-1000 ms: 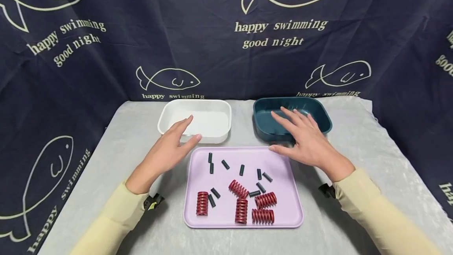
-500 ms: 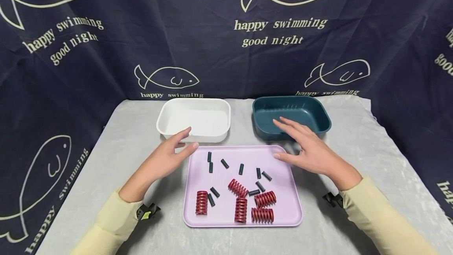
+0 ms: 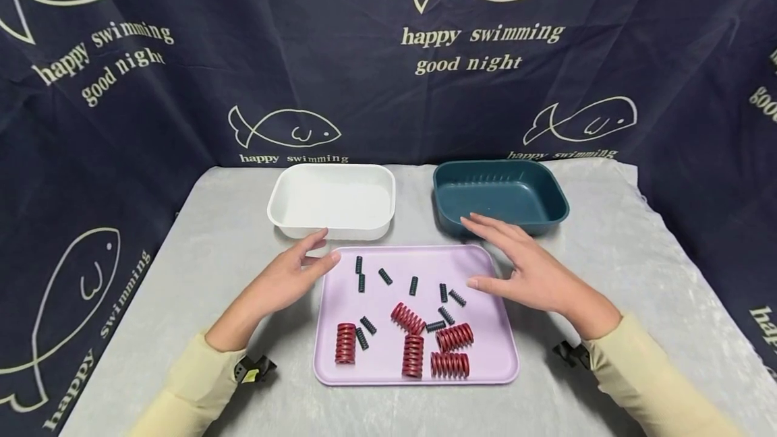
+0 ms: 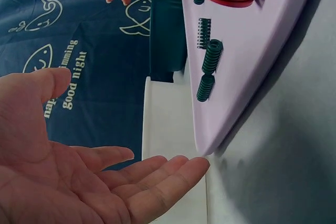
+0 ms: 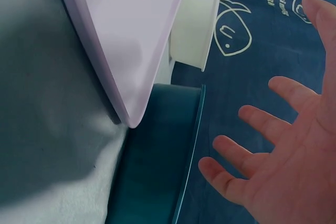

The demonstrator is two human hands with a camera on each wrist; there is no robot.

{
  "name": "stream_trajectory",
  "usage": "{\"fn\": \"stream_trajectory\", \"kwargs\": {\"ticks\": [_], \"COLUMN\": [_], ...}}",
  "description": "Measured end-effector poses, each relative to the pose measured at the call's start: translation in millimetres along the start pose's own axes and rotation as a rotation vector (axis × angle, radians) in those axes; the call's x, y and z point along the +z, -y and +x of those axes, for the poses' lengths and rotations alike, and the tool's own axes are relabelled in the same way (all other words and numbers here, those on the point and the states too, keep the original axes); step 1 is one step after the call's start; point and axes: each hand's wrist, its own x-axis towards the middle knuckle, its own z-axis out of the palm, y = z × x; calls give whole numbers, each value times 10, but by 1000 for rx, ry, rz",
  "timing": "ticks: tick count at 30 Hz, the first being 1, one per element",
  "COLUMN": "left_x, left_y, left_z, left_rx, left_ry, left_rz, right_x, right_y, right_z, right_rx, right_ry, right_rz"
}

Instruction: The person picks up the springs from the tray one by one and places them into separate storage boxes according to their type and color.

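My left hand (image 3: 282, 282) hovers by the upper left corner of a lilac tray (image 3: 376, 373), fingers spread and holding nothing. Over the tray's upper right edge is my right hand (image 3: 531, 272), also bare, with its fingers apart in the right wrist view. On the tray lie several large red coil springs, one of them (image 3: 345, 343) at the left and another (image 3: 413, 356) near the front middle. Several small dark green springs are scattered about, such as one spring (image 3: 413, 286) in the middle and a pair with one spring (image 4: 212, 56) touching its neighbour.
Behind the tray stand a white bin (image 3: 332, 202) at the left and a dark teal bin (image 3: 500, 197) at the right. A grey cloth (image 3: 273, 396) covers the table. A navy curtain (image 3: 376, 86) with fish prints hangs behind.
Both hands have drawn back from the bins toward me, more in the first half second. The springs and the tray lie as before; the head view has tilted slightly.
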Motion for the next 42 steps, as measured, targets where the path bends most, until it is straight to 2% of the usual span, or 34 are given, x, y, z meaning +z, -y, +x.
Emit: {"fn": "stream_trajectory", "kwargs": {"ticks": [6, 11, 17, 25, 42], "left_x": [18, 40, 58, 101, 199], "left_y": [7, 61, 114, 166, 304], "left_z": [-22, -38, -67, -102, -90], "left_rx": [-19, -66, -94, -120, -151], "left_ry": [8, 38, 72, 114, 103], "left_rz": [-25, -84, -111, -210, -406], "right_x": [27, 53, 89, 129, 160], "right_y": [50, 88, 142, 207, 247], "right_z": [-41, -70, -125, -180, -233], "right_rx": [-27, -44, -53, -80, -79], "right_ry": [28, 35, 57, 72, 93], "right_rz": [9, 23, 32, 39, 61]}}
